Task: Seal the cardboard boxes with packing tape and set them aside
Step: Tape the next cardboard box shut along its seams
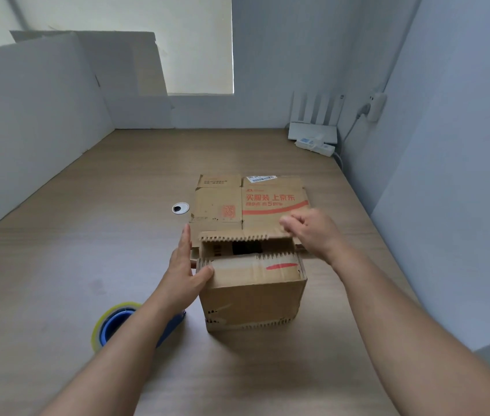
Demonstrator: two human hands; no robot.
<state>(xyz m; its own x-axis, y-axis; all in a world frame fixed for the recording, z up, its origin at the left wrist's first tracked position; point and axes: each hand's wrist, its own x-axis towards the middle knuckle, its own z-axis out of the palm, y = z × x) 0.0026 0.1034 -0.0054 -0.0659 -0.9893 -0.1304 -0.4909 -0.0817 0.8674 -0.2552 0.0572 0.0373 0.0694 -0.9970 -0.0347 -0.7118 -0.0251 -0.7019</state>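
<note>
box: small brown cardboard box (252, 292), upright at mid-table, dead centre of the head view. Top only part closed, dark gap showing between the flaps.
near flap: near flap (255, 267) folded down over the top, red stroke printed on it.
far flap: far flap (237, 235) with toothed edge, tilted partway down, not flat.
left hand: left hand (183, 265) at 9 o'clock of the box, fingers straight and together, palm flat against the left wall, thumb lying on the near flap's left corner. Grips nothing.
right hand: right hand (312, 232) at 2 o'clock of the box, fingers curled over the right end of the far flap and holding it. Thumb hidden.
flat box: flattened brown cardboard box with red lettering and a barcode label (246, 202), lying at 12 o'clock, just behind the upright one.
tape: blue tape dispenser with a yellowish clear roll (114, 322) at 8 o'clock, partly under the left forearm, untouched.
table: light wooden table (87, 250); round cable grommet (180, 208) at 10 o'clock.
far corner: white router with upright antennas (315, 121) and white power strip (315, 144) at 1 o'clock.
left edge: white foam boards (27, 115) standing along 9 to 11 o'clock.
</note>
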